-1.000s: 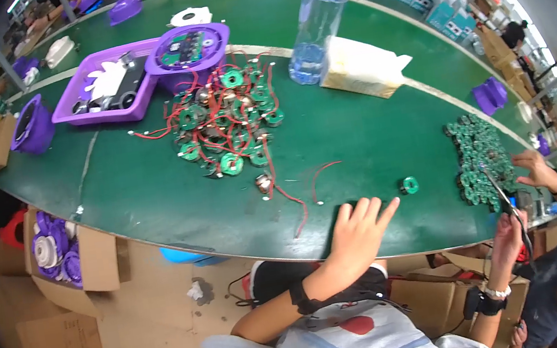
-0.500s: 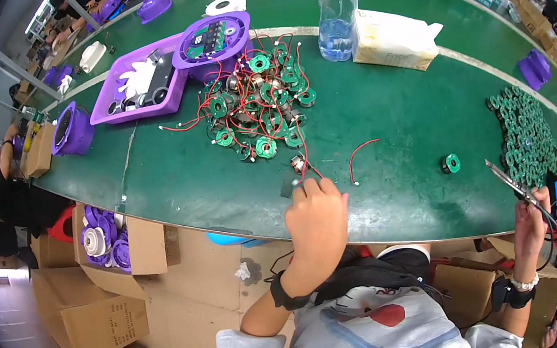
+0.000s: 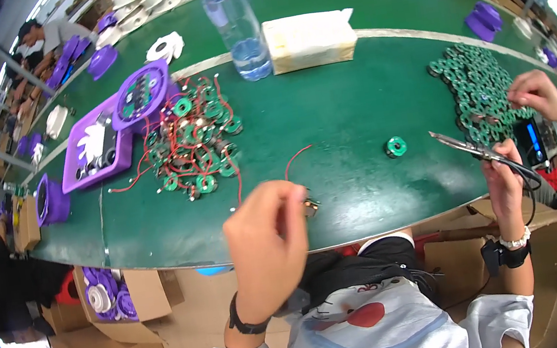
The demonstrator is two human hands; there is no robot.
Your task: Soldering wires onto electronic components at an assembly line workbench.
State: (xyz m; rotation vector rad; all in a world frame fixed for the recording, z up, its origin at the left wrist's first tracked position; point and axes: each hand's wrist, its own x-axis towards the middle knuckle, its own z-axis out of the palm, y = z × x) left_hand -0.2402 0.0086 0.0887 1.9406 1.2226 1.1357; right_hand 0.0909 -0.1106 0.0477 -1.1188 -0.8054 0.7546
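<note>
Red-wired part (image 3: pixel 308 205) pinched in left hand (image 3: pixel 262 237); purple tray (image 3: pixel 101 150) holds white pieces

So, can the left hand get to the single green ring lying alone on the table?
Probably yes: the green ring lies alone on bare table, nothing between, but the left hand already pinches a small red-wired part.
</note>
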